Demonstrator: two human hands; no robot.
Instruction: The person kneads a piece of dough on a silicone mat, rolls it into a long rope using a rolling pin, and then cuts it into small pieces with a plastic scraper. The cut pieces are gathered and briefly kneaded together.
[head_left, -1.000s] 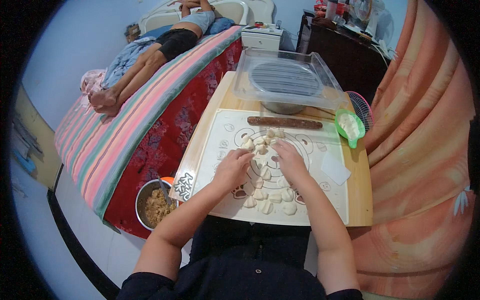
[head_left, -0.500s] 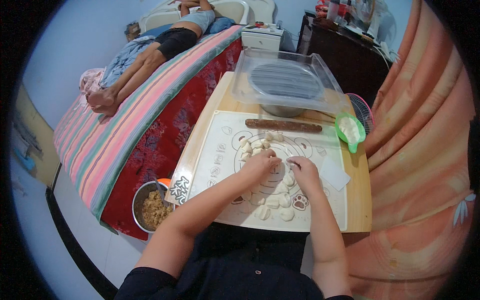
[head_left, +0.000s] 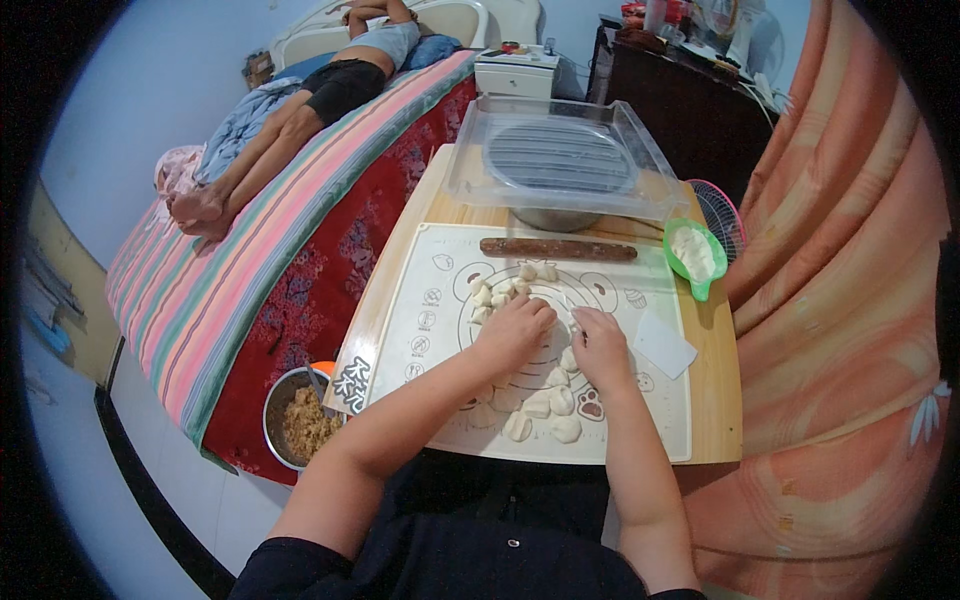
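Note:
Small white dough pieces [head_left: 482,297] lie in a loose group on the printed kneading mat [head_left: 405,300], beyond my left hand. My left hand [head_left: 517,332] is down over the mat beside them, its fingers curled together; what they hold, if anything, is hidden. Just to its right, my right hand [head_left: 600,345] is closed in a pinch, with a bit of white dough at its fingertips. Nearer to me, several flattened dough pieces [head_left: 562,430] lie on the mat. A brown rolling pin [head_left: 558,249] rests across the mat's far part.
A clear plastic tray [head_left: 560,160] sits over a metal pot at the table's far end. At the right are a green bowl of flour [head_left: 697,250] and a white card-like sheet [head_left: 664,345]. A pot of filling [head_left: 305,420] stands at left. A person [head_left: 345,85] lies on the bed.
My left hand has turned slightly and sits a little nearer the far dough pieces, with its fingers more curled. My right hand stays pinched close beside it. The view has shifted slightly.

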